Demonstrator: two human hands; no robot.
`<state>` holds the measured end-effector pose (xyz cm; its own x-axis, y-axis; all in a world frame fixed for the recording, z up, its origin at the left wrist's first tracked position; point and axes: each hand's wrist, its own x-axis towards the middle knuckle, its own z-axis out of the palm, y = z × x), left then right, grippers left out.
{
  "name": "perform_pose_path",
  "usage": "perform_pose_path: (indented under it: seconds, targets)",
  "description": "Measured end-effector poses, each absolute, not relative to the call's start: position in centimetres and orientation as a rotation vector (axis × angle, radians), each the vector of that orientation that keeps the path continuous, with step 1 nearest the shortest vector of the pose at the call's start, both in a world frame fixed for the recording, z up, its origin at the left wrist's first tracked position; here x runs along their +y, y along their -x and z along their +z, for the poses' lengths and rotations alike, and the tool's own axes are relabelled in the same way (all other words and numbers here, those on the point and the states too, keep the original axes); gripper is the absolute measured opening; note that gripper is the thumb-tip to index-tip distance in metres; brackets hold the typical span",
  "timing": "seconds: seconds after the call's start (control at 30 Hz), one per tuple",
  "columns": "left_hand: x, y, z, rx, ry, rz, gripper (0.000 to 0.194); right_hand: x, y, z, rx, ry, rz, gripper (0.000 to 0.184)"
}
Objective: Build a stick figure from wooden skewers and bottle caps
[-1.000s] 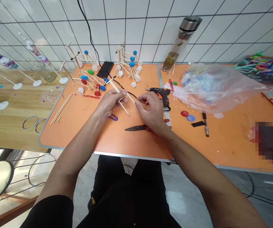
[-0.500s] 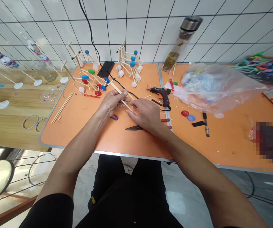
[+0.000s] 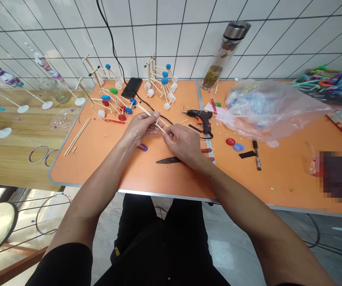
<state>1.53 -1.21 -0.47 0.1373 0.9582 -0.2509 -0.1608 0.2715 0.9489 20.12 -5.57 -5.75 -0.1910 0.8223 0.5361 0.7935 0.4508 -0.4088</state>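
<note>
My left hand (image 3: 143, 129) is closed around thin pale wooden sticks (image 3: 145, 110), its thumb on top and a dark bit at their far end. My right hand (image 3: 185, 142) pinches the near part of a thin wooden stick (image 3: 162, 127), whose other end meets the left fingertips. Whether these sticks are joined is hidden by the fingers. Under the right hand lies a black pointed tool (image 3: 168, 160) with red-brown handles (image 3: 206, 150). A purple clip-like piece (image 3: 142, 147) rests just below the left hand.
Stick frames with coloured caps (image 3: 114, 99) and another such frame (image 3: 162, 79) stand behind. A black glue gun (image 3: 202, 116), phone (image 3: 131, 87), glass bottle (image 3: 218, 65), plastic bag (image 3: 266, 107), marker (image 3: 257, 155) and loose sticks (image 3: 78, 136) lie around.
The stick in my right hand has shifted, and its end now shows at an angle beside the sticks in my left hand. The right fingers have drawn slightly closer together.
</note>
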Motion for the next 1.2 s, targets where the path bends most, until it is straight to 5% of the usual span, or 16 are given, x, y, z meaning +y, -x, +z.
perform_pose_path:
  seconds: [0.33, 0.7, 1.0, 1.2]
  targets:
    - [-0.9, -0.5, -0.1, 1.191, -1.259, 1.061, 0.042, -4.9, -21.2, -3.7, -1.533, 1.293, 0.720, 0.020]
    - [-0.6, -0.8, -1.3, 1.099, -1.136, 1.014, 0.039, -4.2, -21.7, -3.6, -1.462, 1.258, 0.761, 0.023]
    - [-0.2, -0.8, -1.3, 1.082, -0.935, 1.034, 0.026, -3.3, -23.2, -3.8, -1.394, 1.171, 0.785, 0.064]
    - [0.0, -0.6, -1.1, 1.079, -0.864, 1.070, 0.023, -2.7, -23.8, -4.7, -1.272, 1.175, 0.970, 0.071]
